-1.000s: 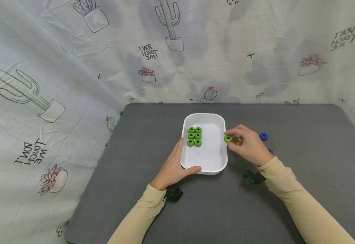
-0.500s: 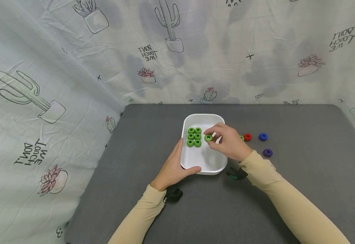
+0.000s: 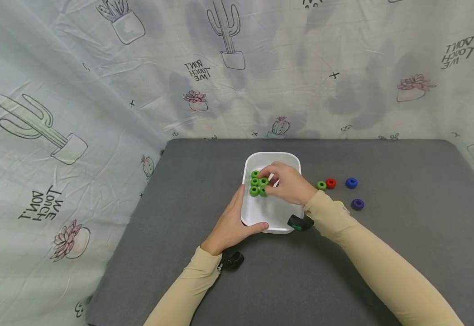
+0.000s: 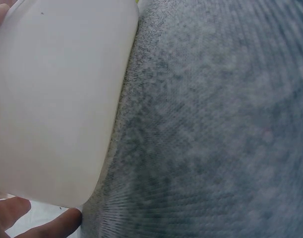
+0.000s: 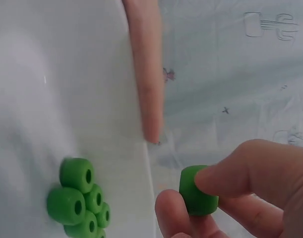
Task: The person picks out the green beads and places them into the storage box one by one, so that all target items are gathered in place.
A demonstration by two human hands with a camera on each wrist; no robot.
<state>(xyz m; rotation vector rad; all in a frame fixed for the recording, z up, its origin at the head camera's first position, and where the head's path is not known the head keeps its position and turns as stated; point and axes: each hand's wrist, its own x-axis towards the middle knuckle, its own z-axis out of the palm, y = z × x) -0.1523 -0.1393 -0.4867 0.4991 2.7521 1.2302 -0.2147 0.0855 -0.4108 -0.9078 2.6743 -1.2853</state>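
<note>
My left hand (image 3: 232, 226) holds the near left corner of a white tray (image 3: 275, 217), thumb over the near rim and fingers along the left side. In the left wrist view, fingertips touch the tray's outer wall (image 4: 57, 99). Between thumb and fingers, my right hand (image 3: 289, 183) pinches a green bead (image 5: 198, 191) with a hole through it. It is held above the tray's left part, over two rows of green beads (image 3: 254, 182). The right fingers and the held bead partly hide the right-hand row in the head view; the right wrist view shows several of these beads (image 5: 66, 206) grouped together.
Right of the tray, a green bead (image 3: 321, 185) and a red bead (image 3: 331, 183) lie side by side on the grey table (image 3: 204, 163). Farther right are a blue bead (image 3: 351, 183) and a purple bead (image 3: 357, 204). My right sleeve partly covers something yellow (image 3: 338, 203).
My right hand has carried the green bead left, from the tray's right rim to above the bead rows. The loose beads on the right have come into view. My left hand stays put.
</note>
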